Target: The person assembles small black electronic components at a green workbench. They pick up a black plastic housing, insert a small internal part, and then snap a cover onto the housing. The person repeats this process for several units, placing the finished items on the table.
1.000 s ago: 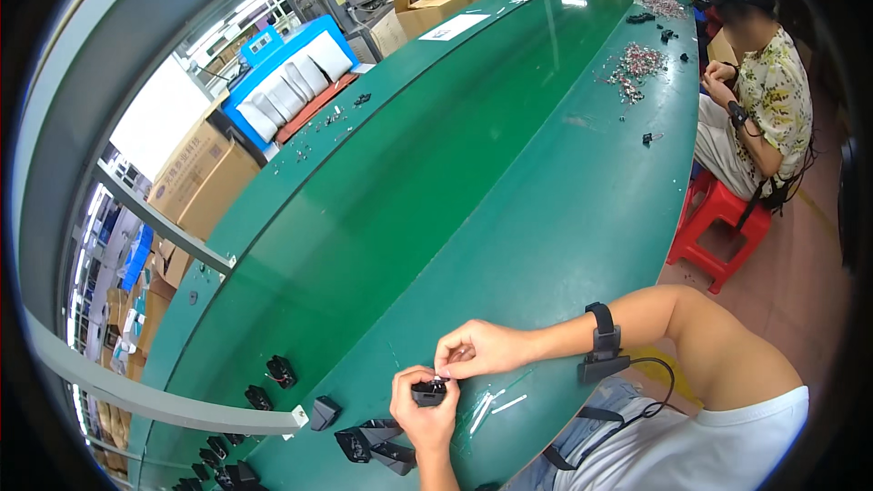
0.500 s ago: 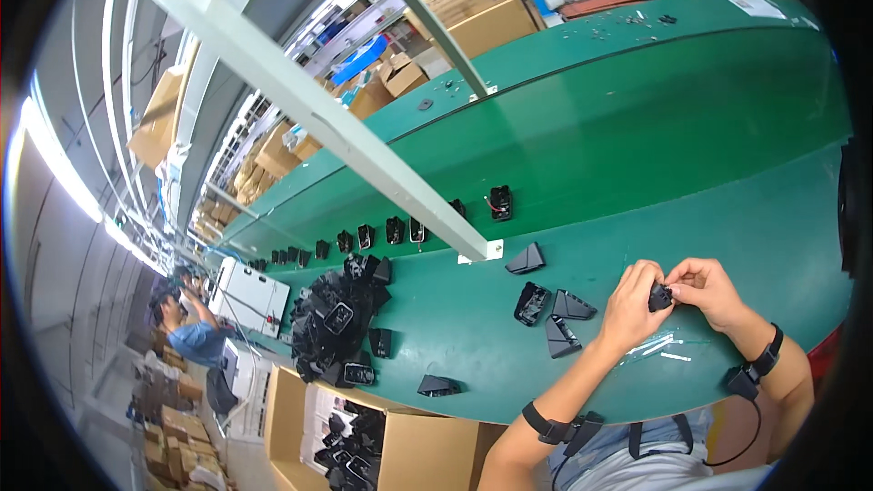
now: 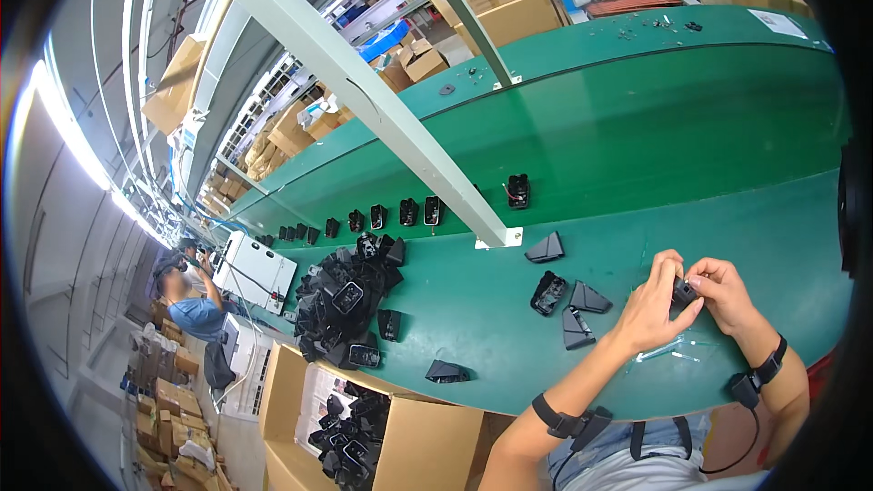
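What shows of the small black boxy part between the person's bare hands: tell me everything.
The small black boxy part looks like hard plastic, with angular edges. Fingers cover some of it, and its finer details are too small to make out. The bare left hand grips it from the left; fingertips of the bare right hand are at its upper right. It shows over the smooth green tabletop, right of a black wedge-shaped housing.

Factory workshop, from where I stand | long green workbench, green strip down its middle | black plastic shells heaped on the bench, more lined up along the strip | cardboard boxes piled beyond | tube lights overhead | co-worker in blue farther down
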A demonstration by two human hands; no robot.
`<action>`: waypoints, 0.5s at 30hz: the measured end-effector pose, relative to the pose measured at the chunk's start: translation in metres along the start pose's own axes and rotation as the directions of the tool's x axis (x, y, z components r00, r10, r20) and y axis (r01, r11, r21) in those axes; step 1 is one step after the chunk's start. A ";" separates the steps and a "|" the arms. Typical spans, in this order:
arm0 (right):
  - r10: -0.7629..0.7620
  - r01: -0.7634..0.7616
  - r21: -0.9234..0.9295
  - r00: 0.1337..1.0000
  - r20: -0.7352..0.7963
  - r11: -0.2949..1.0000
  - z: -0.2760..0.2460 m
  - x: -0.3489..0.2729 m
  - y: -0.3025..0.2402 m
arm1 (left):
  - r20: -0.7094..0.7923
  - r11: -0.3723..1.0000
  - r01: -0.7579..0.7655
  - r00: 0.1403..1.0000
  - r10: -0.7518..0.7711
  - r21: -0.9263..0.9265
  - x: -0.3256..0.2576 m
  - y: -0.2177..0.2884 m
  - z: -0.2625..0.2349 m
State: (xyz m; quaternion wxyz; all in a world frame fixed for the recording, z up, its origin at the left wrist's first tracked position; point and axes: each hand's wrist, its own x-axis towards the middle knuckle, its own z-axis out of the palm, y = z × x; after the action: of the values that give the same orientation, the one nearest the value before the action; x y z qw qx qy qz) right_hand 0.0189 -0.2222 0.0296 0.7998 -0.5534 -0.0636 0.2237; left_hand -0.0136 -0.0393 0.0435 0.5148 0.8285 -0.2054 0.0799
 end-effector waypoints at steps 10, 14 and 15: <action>-0.091 0.084 -0.107 0.994 -0.061 0.991 0.003 0.002 0.006 | -0.018 0.996 -0.052 0.999 0.050 -0.077 -0.003 -0.023 0.011; -0.115 0.099 -0.169 0.990 -0.087 0.981 0.006 -0.001 0.002 | -0.148 0.994 -0.074 0.987 0.060 -0.086 -0.002 -0.016 0.008; -0.105 0.085 -0.207 0.991 -0.084 0.975 0.007 -0.001 -0.002 | -0.174 0.995 -0.074 0.983 0.060 -0.074 -0.001 -0.018 0.008</action>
State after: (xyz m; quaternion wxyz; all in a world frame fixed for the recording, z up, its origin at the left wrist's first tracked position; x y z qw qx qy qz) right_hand 0.0161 -0.2175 0.0345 0.7513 -0.6382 -0.0746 0.1510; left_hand -0.0071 -0.0390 0.0251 0.5606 0.7898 -0.1910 0.1599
